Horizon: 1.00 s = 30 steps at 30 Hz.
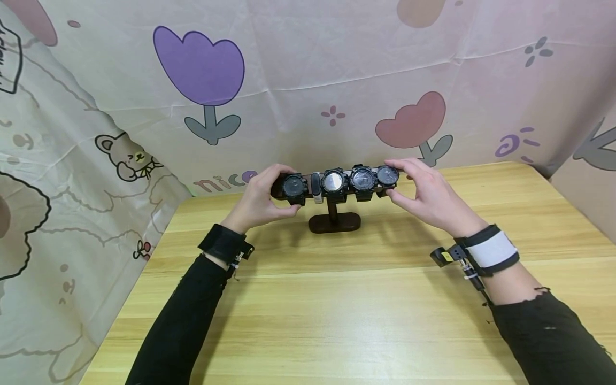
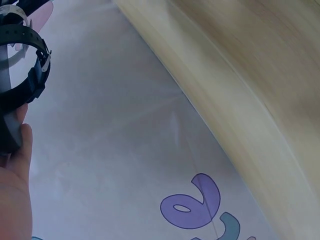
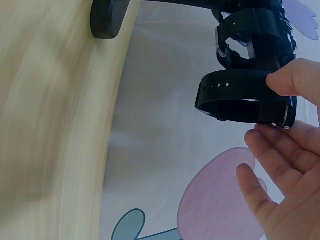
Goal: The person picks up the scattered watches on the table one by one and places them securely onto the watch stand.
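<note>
A dark T-shaped watch stand [image 1: 334, 221] stands at the back of the wooden table [image 1: 337, 321], its bar carrying several black watches. My left hand [image 1: 283, 192] curls round the bar's left end, thumb under the leftmost watch [image 1: 294, 186]. Its black strap [image 2: 26, 75] shows in the left wrist view above my palm [image 2: 14, 175]. My right hand [image 1: 398, 184] pinches the rightmost watch [image 1: 387, 175], index finger over it and thumb beneath. In the right wrist view the thumb presses on that watch's strap [image 3: 240, 95], the other fingers [image 3: 265, 185] spread behind it.
A flower-printed cloth [image 1: 337, 80] hangs close behind the stand and along the left side. The table's near half lies bare in front of my arms. The stand's oval base [image 3: 107, 17] sits near the table's back edge.
</note>
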Available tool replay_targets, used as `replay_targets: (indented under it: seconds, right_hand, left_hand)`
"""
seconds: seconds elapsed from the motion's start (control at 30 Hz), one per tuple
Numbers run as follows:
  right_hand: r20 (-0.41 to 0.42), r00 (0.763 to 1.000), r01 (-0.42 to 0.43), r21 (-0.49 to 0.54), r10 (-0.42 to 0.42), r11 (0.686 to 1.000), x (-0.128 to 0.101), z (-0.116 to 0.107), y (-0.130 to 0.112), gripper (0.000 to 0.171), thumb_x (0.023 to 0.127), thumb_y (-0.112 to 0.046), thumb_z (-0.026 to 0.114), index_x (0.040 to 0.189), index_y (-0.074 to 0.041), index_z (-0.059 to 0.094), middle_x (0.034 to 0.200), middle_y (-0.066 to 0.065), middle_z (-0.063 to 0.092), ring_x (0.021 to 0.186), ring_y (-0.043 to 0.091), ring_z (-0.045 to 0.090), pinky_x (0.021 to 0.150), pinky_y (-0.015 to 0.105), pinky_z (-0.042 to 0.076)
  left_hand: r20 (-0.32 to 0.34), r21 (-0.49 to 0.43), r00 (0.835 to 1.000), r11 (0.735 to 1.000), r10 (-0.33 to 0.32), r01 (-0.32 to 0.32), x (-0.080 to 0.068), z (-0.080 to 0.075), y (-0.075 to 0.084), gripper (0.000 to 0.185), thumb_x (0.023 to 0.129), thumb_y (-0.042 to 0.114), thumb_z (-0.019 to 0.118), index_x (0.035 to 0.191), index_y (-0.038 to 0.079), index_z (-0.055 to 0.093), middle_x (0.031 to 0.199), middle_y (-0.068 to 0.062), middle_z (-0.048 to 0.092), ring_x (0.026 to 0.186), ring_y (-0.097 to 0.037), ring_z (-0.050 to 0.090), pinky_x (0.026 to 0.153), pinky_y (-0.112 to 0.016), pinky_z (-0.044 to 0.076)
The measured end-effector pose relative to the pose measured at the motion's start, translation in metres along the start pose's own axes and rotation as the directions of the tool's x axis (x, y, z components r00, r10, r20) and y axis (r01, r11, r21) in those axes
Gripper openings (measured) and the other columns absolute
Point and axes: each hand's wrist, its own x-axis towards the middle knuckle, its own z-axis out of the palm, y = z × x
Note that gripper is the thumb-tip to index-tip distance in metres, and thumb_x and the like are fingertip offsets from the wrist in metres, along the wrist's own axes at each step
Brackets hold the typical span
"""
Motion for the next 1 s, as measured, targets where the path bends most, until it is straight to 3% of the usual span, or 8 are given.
replay_targets:
  seconds: [1.0]
  right_hand:
    - [-0.007, 1.0, 0.013, 0.006, -0.013, 1.0, -0.0002, 0.0003, 0.0013, 0.061, 0.095, -0.01, 0.077, 0.152, -0.004, 0.056, 0.146, 0.02, 0.063, 0.12, 0.042, 0.065, 0.102, 0.061, 0.053]
  left_hand:
    - [0.037, 0.017, 0.999, 1.0, 0.01, -0.011, 0.0042, -0.0062, 0.0047, 0.07, 0.077, 0.016, 0.095, 0.137, 0.002, 0.062, 0.133, -0.014, 0.07, 0.115, -0.027, 0.07, 0.101, -0.043, 0.061]
